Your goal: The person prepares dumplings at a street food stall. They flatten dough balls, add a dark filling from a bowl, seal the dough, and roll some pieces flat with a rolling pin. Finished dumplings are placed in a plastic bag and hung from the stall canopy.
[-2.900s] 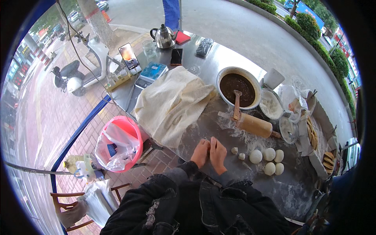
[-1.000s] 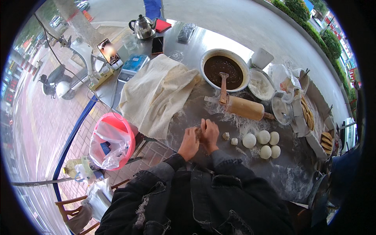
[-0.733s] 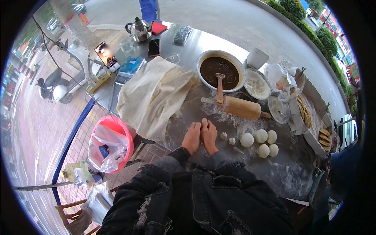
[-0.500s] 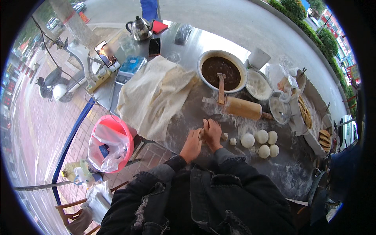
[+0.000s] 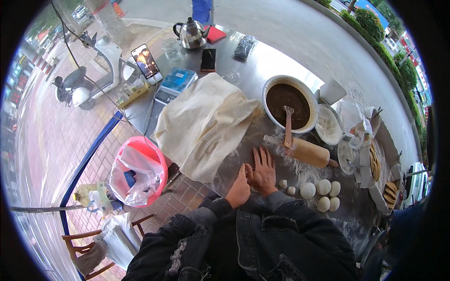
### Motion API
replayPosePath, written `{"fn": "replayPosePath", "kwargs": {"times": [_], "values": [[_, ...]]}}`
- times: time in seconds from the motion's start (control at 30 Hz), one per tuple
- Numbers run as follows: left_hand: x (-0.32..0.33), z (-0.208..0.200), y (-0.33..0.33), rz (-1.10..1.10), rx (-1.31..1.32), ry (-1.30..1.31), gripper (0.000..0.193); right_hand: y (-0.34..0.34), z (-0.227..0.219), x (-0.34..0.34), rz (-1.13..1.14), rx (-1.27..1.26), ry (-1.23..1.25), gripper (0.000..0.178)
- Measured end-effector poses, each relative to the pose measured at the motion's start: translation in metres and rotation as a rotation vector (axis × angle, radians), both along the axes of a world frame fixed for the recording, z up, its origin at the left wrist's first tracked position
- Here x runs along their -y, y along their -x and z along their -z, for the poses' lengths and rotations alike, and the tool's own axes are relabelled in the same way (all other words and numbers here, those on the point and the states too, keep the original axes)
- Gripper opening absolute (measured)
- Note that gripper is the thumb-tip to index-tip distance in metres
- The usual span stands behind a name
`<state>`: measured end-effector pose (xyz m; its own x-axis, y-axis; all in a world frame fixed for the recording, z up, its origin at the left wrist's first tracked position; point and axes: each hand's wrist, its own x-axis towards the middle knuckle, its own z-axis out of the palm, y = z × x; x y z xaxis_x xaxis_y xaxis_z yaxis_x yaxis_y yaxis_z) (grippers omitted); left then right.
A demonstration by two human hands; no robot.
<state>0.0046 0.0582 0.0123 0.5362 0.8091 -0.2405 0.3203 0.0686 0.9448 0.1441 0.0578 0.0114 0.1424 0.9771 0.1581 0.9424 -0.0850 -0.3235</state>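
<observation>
My right hand [image 5: 263, 173] lies palm down on the floury metal table, fingers stretched out and slightly apart. Beside it, my left hand [image 5: 240, 188] is curled, its fingertips against the thumb side of the right hand; what it grips, if anything, is hidden. Just right of my right hand are two small dough scraps [image 5: 283, 183]. Several smooth white dough balls [image 5: 307, 190] sit farther right. A wooden rolling pin [image 5: 307, 152] lies beyond them, dusted with flour. A beige cloth [image 5: 204, 126] covers part of the table to the left of my hands.
A bowl of dark brown paste [image 5: 287, 105] with a wooden-handled spatula [image 5: 288, 124] stands behind the rolling pin, beside a bowl of flour [image 5: 329, 125]. A kettle [image 5: 191, 35], phones and a scale [image 5: 176, 84] stand far left. A pink lined bucket [image 5: 161, 161] is left below.
My right hand has flattened on the table with its fingers spread, and my left hand has curled at its side. The whole view has shifted, so things appear farther right and lower.
</observation>
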Motion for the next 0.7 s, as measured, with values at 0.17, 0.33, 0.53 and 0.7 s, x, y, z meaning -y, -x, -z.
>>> {"fn": "replayPosePath", "kwargs": {"times": [0.17, 0.33, 0.53, 0.7], "values": [[0.005, 0.003, -0.007, 0.015, -0.141, -0.254, 0.061, -0.009, 0.005, -0.003, -0.039, -0.146, 0.027, 0.048], [0.003, 0.014, -0.023, 0.191, -0.351, -0.430, 0.036, -0.033, -0.010, 0.021, -0.182, -0.517, 0.152, 0.050], [0.012, -0.001, -0.033, 0.003, 0.114, -0.430, 0.035, -0.048, -0.050, 0.056, -0.177, -0.169, 0.206, 0.033], [-0.008, -0.044, -0.027, 0.049, 0.213, -0.204, 0.033, -0.045, -0.069, 0.057, 0.109, -0.522, 0.072, 0.009]]}}
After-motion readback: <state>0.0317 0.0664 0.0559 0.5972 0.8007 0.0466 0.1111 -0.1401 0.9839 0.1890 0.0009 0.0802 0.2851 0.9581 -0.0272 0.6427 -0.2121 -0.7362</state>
